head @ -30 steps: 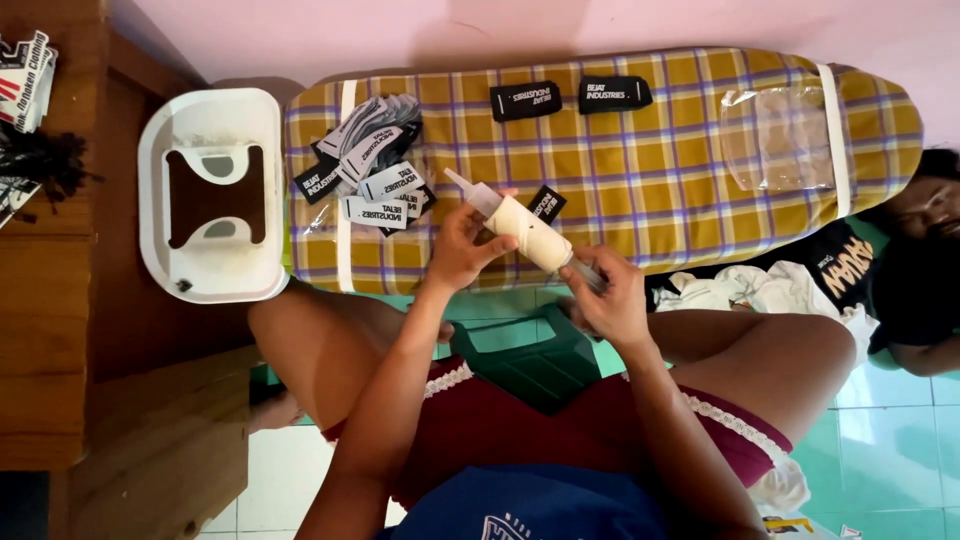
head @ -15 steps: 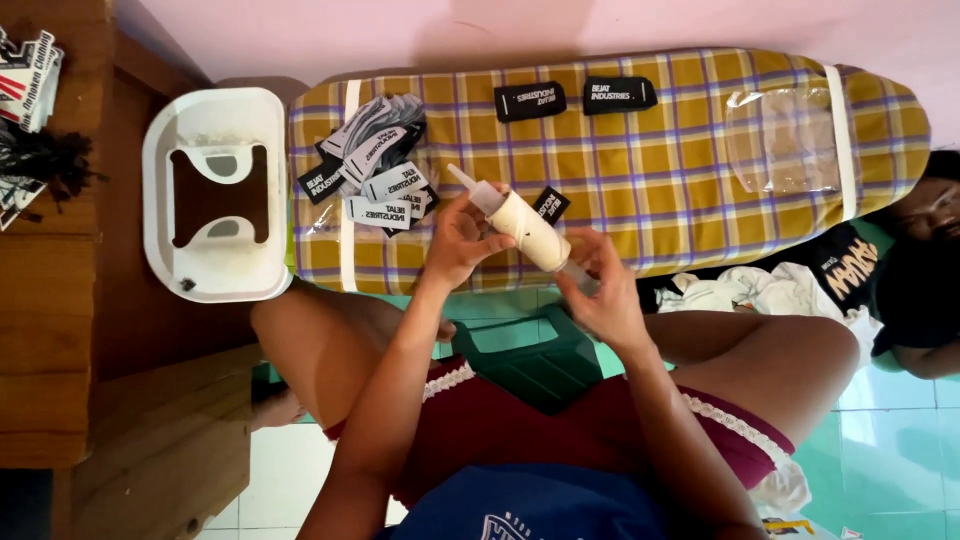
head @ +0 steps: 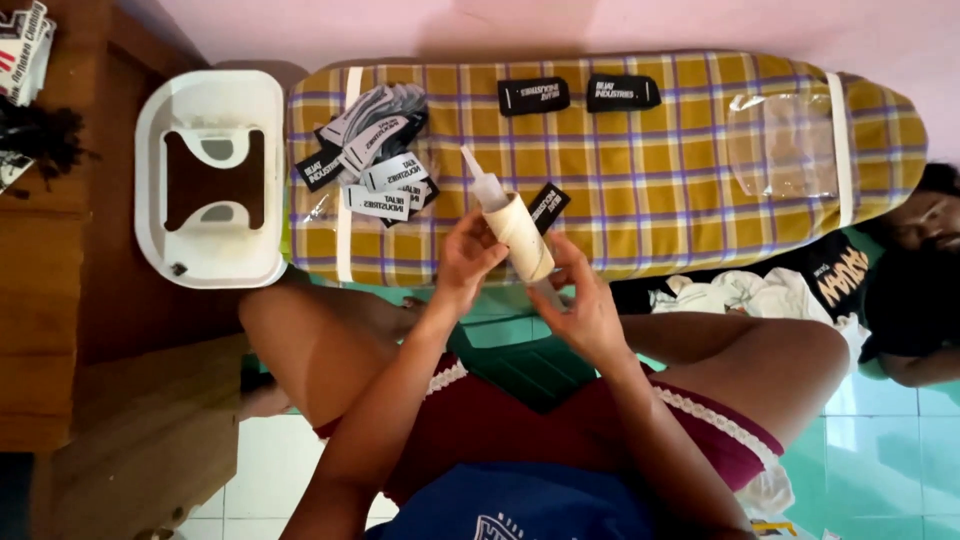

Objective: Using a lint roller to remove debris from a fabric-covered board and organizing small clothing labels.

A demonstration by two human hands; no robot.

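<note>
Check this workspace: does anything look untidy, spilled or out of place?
No spill shows. The black labels lie in a loose, overlapping heap on the ironing board, unlike the two labels set neatly side by side.

White plastic stool point(head: 210, 180) beside checked ironing board point(head: 650, 180), crumpled clothes point(head: 740, 295) below.

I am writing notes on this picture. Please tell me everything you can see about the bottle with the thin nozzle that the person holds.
The bottle is a small cream-coloured cylinder, plastic by its look, with a clear, tapering nozzle. It is tilted, with the nozzle pointing up and to the left over the checked yellow ironing board. The left hand grips its side; the right hand touches its lower end. Its contents cannot be seen.
</note>
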